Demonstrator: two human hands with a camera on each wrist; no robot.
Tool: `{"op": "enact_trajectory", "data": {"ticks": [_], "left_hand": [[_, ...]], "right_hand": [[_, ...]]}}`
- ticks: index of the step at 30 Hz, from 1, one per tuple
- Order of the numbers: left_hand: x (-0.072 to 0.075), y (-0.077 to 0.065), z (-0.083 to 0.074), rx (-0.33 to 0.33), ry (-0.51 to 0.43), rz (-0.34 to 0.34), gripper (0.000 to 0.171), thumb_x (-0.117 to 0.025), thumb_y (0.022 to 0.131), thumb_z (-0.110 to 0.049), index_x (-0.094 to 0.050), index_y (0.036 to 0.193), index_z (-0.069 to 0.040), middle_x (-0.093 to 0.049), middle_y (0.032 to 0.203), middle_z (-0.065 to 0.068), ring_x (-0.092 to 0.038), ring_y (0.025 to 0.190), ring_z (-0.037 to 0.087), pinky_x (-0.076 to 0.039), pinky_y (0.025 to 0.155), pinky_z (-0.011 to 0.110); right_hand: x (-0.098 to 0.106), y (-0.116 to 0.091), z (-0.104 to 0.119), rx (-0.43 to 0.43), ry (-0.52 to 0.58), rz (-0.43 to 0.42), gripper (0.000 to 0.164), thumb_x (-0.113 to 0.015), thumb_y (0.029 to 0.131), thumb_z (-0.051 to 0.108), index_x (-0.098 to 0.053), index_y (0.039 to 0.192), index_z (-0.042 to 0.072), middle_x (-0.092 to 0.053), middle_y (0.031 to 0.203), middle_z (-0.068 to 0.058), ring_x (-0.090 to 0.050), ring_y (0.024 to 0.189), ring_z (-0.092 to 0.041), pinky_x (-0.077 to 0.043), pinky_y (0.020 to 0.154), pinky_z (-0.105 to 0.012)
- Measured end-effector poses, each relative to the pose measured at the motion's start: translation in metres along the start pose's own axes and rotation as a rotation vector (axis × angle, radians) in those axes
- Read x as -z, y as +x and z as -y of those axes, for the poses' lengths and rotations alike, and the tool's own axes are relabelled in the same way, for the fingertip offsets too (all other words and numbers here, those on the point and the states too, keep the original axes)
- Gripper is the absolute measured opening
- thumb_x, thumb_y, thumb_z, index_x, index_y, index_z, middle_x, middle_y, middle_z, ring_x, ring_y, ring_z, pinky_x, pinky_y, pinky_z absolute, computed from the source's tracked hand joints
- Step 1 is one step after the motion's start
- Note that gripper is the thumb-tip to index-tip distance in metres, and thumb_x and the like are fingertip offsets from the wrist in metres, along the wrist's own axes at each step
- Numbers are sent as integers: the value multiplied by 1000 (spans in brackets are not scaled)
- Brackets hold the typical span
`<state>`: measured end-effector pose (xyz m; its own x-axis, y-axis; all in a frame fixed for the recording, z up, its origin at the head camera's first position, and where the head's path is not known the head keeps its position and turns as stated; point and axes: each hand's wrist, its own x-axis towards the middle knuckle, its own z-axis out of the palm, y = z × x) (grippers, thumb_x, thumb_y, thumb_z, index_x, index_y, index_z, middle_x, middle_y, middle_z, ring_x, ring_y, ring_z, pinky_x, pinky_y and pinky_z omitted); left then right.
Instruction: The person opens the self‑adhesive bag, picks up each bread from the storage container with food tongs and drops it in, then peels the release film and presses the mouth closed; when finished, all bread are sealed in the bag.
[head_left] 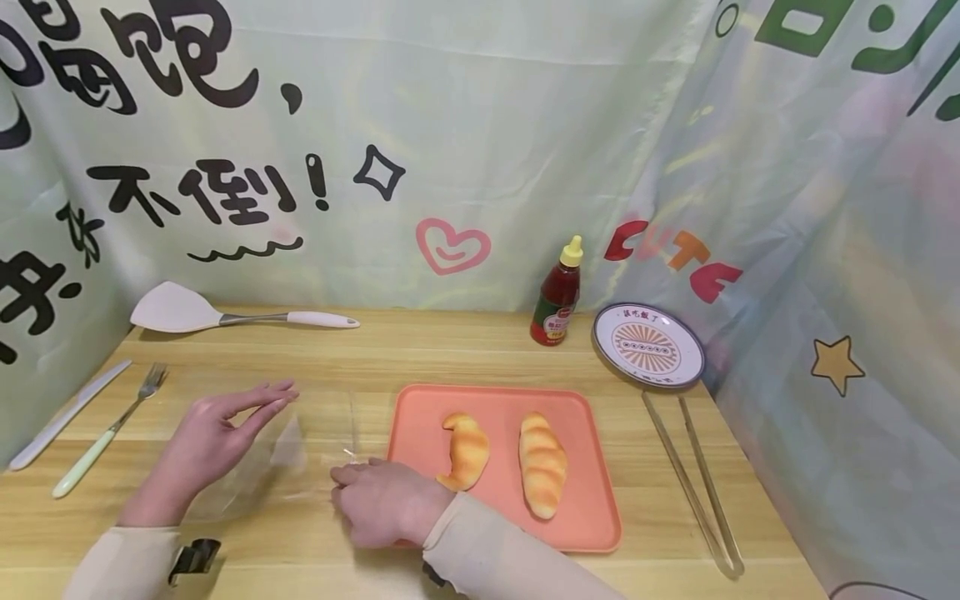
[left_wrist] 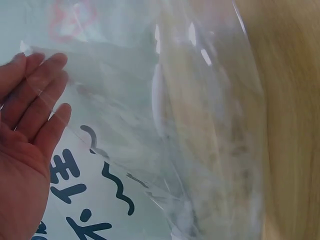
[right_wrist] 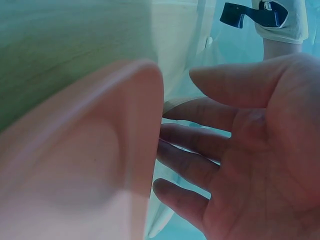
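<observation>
A clear plastic bag [head_left: 288, 446] lies across the table between the hands, one part of it raised. My left hand [head_left: 225, 429] pinches a corner of this bag between thumb and fingers; in the left wrist view the see-through film [left_wrist: 215, 150] slopes from the fingertips down to the wood. At the bag's right edge, my right hand [head_left: 393, 500] reaches low beside the pink tray [head_left: 405, 408]. Its fingers are loosely spread next to the tray's rim [right_wrist: 152, 100] in the right wrist view. A curved croissant [head_left: 467, 450] and a longer bread roll [head_left: 542, 467] lie on the tray.
Left are a knife [head_left: 69, 414] and a green-handled fork [head_left: 108, 435]. A white spatula [head_left: 180, 308] lies at the back. A sauce bottle [head_left: 556, 300] stands behind the tray, beside a plate [head_left: 648, 346] leaning on the cloth backdrop. Metal tongs [head_left: 690, 479] lie right.
</observation>
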<state>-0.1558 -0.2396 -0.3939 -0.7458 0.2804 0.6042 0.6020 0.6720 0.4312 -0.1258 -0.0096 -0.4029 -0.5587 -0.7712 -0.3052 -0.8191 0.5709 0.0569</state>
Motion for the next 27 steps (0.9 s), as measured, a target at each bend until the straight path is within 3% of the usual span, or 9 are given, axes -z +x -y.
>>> {"op": "enact_trajectory", "data": {"ticks": [5,16,20,27], "left_hand": [[-2,1,3,-50,-2,-35,31,-77,79,8,-78,103,-10,-72,109,10,-53,109,-11,-39,86,4],[-3,1,4,-42,-19,-16,32,-76,78,11,-78,104,-9,-73,107,7,-57,104,-9,-39,87,4],[-4,2,4,-58,-18,-8,34,-76,76,14,-78,102,-8,-73,107,8,-57,104,-9,-41,85,5],[-5,-1,3,-51,-9,-1,33,-76,76,12,-78,102,-8,-72,107,9,-59,103,-3,-40,86,5]], "right_hand": [[-1,0,0,-7,10,3,39,-53,98,33,-60,135,25,-39,151,10,-35,136,-6,-29,111,-26],[-1,-1,-1,-1,33,-29,35,-46,102,30,-63,132,24,-40,150,8,-37,136,-8,-30,111,-27],[0,-3,-4,14,38,-87,30,-54,98,25,-67,124,19,-48,141,8,-46,127,-8,-35,106,-22],[7,-21,-17,-8,77,-191,45,-60,91,17,-59,136,15,-44,148,3,-42,133,-13,-32,109,-24]]}}
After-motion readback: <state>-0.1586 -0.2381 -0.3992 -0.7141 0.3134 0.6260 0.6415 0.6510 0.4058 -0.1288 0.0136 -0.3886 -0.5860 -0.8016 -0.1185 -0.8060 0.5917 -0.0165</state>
